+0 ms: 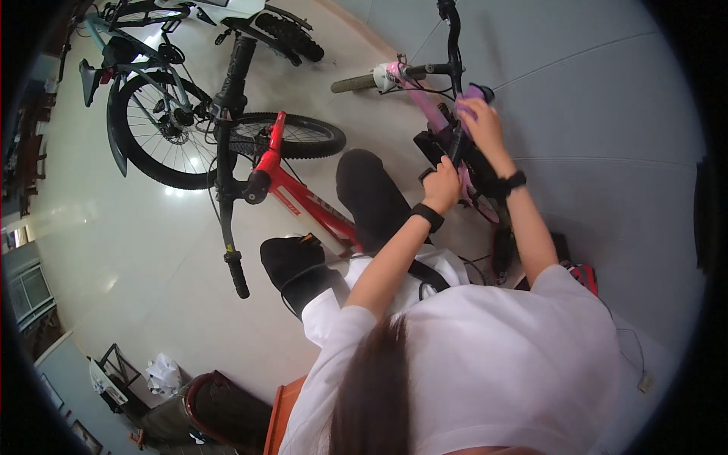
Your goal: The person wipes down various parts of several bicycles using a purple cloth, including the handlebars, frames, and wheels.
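A small pink bicycle (426, 108) with black handlebars (455, 47) stands in front of me at the right. My right hand (485, 127) is closed round a soft-looking purple thing, perhaps a cloth (472, 98), pressed against a dark part of that bicycle. Just below and left of it, my left hand (442, 185) is closed at the bicycle's dark middle. What its fingers hold there is hidden. Dark bands circle both wrists.
A red bicycle (322, 216) with a black handlebar (225, 163) stands left of my knees. Behind it is a grey bicycle (168, 97). A grey wall (591, 98) rises at the right. A white plastic bag (163, 375) lies at the lower left.
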### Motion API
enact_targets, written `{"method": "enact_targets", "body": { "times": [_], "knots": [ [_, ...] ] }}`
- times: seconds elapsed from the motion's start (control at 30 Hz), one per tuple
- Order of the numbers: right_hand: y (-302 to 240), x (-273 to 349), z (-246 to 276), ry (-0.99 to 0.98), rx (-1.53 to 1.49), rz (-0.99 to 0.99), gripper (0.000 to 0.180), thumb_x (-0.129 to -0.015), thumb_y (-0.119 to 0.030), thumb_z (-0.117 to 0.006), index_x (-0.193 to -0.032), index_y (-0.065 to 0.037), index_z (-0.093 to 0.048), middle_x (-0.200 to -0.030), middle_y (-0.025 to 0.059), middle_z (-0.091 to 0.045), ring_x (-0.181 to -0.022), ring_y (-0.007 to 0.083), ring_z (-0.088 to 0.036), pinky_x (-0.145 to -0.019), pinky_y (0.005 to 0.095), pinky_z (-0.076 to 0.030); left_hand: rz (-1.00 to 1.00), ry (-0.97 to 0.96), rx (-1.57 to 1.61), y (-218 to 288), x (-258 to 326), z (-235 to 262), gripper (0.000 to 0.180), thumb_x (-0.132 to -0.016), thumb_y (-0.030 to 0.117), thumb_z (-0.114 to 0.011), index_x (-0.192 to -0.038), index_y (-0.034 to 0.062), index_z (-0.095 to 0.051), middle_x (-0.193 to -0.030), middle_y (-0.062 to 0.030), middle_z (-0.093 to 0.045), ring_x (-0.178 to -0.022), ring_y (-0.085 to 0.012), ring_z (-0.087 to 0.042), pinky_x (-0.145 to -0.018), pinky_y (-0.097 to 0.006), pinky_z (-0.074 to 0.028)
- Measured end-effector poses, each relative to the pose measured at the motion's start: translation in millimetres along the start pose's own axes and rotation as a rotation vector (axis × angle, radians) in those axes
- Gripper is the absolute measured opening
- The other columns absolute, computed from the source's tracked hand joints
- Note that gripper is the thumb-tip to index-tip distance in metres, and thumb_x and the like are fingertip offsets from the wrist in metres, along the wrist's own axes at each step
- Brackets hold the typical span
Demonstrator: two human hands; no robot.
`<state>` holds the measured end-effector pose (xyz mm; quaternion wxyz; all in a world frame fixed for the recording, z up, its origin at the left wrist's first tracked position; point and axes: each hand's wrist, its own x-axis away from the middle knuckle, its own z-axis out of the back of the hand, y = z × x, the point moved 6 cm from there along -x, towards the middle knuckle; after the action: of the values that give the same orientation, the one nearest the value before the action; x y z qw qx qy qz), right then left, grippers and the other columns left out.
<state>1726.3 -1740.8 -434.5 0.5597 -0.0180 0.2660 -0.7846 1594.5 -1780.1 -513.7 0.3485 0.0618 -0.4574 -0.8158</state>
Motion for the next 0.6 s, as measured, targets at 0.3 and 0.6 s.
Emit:
{"method": "enact_targets", "body": {
  "times": [0.3,0.6],
  "knots": [
    [25.9,-6.3,-7.3,-0.09,-0.185,-0.141,0.022,-0.079,-0.02,-0.06,-0.096,-0.006,-0.063,-0.086,0.01,-0.059,-0.082,0.0248,-0.057,-0.072,0.0305,-0.044,0.068,0.003,-0.036,-3.0,6.0,3.6,0.04,-0.08,0.026,-0.054,-0.099,-0.0042,-0.035,-0.085,-0.0191,-0.057,-0.066,-0.0351,-0.06,-0.055,-0.041,-0.049],
    [-19.0,26.2,-7.2,-0.008,-0.211,-0.059,0.021,-0.077,-0.014,-0.062,-0.097,-0.007,-0.062,-0.093,0.0083,-0.053,-0.09,0.0237,-0.053,-0.08,0.0304,-0.041,0.062,0.087,-0.125,-18.6,16.9,14.4,0.047,-0.08,0.026,-0.053,-0.107,-0.0077,-0.036,-0.084,-0.0169,-0.056,-0.064,-0.0324,-0.061,-0.053,-0.04,-0.049]
  ]
}}
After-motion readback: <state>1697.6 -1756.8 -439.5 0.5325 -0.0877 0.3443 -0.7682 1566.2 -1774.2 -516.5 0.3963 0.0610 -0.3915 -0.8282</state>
